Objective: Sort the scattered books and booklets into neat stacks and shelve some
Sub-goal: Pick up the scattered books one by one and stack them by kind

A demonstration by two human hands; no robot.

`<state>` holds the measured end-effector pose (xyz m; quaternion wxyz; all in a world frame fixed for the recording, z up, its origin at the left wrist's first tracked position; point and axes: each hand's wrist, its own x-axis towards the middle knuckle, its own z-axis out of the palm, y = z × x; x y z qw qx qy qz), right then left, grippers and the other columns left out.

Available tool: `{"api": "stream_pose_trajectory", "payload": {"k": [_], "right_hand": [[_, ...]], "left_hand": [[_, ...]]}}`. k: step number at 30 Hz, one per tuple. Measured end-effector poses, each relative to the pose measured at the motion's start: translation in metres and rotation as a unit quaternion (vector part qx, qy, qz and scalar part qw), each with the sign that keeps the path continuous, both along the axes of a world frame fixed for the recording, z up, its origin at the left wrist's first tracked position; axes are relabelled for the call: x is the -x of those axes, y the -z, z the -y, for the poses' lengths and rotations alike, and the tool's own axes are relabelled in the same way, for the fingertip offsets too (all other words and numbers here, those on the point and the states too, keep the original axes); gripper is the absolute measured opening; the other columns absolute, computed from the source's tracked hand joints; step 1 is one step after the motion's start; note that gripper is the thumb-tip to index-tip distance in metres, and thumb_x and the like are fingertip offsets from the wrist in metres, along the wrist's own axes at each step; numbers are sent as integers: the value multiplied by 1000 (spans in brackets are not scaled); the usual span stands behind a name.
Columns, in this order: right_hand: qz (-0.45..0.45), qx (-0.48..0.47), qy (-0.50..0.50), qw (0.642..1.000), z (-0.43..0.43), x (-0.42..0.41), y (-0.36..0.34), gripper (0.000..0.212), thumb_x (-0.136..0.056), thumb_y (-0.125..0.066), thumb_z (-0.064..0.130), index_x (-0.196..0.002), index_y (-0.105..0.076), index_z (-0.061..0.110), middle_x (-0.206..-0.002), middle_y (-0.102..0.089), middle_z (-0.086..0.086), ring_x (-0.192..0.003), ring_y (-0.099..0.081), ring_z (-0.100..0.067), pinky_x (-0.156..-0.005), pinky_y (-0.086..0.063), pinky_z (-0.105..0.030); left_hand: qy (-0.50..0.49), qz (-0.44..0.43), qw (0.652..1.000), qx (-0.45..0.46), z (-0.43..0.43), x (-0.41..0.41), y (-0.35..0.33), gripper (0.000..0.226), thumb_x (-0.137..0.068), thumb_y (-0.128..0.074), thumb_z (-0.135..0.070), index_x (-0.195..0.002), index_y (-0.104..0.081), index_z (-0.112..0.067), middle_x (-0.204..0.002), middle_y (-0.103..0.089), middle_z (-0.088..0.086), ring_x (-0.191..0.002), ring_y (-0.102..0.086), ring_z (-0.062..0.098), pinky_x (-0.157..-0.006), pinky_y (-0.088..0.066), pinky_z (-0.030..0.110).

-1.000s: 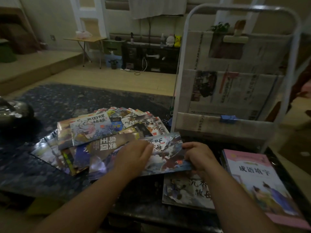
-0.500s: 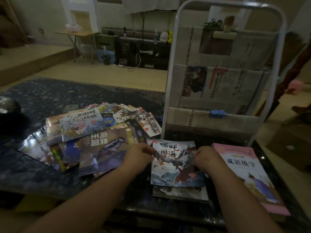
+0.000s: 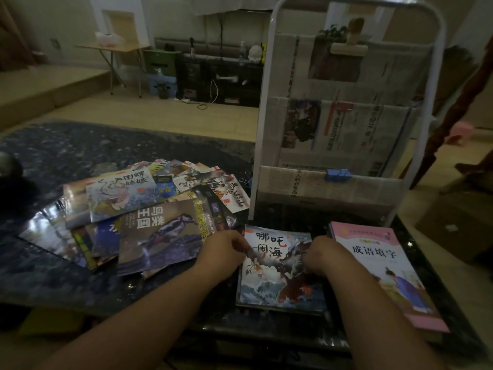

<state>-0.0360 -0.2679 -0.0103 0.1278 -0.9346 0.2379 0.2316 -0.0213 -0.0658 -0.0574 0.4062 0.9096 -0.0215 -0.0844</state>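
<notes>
Booklet, glossy, blue-and-white wave cover with dragon (image 3: 277, 273): lies flat atop a thin stack on the dark speckled stone counter (image 3: 66, 156), just before the white metal-framed rack (image 3: 266, 102). I judge my left hand (image 3: 222, 253) and right hand (image 3: 324, 256) are squaring it; fingers curled onto its side edges. Risk: slick covers slide, skewing the stack against the pink paperback (image 3: 384, 268) beside it.

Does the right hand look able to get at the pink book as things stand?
Probably yes: the right hand rests on the booklet right beside the pink book, whose cover lies bare, nothing between.
</notes>
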Motion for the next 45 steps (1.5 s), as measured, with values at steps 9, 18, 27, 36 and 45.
{"api": "stream_pose_trajectory", "payload": {"k": [9,18,27,36,45], "right_hand": [[-23,4,-32,999,0,-2,4,43,-89,-65,19,-127,-57,1,-115,-60,-14,-95,-57,-26,-82,-46,-31],[-6,-31,-64,997,-3,-1,5,48,-89,-63,15,-136,-54,16,-128,-57,-11,-113,-57,-26,-94,-46,-33],[-2,-22,-73,997,-5,-1,9,47,-87,-66,19,-133,-59,18,-128,-59,-10,-110,-59,-25,-93,-48,-31],[96,-64,-82,990,-20,-6,1,46,-89,-66,25,-133,-54,20,-130,-58,-7,-116,-55,-24,-96,-46,-32],[204,-180,-105,957,-69,-21,3,43,-93,-62,26,-136,-53,25,-135,-56,1,-121,-54,-18,-93,-43,-29]], "left_hand": [[0,0,1000,-15,-2,-3,3,17,-81,-68,-10,-83,-71,-27,-86,-65,-13,-81,-58,2,-64,-47,16],[29,-41,999,-13,-4,-3,7,50,-83,-68,-11,-130,-60,-26,-121,-64,-2,-105,-59,13,-86,-50,23],[34,-35,999,-16,-3,-2,9,51,-86,-66,-11,-134,-57,-25,-129,-61,-1,-110,-57,14,-87,-48,24],[7,-8,1000,9,-18,-10,7,26,-89,-65,-23,-115,-64,-27,-110,-64,-8,-93,-57,6,-77,-47,21],[-68,50,996,-28,-67,-32,-8,31,-87,-62,-23,-118,-64,-26,-113,-66,1,-86,-64,16,-75,-52,27]]}}
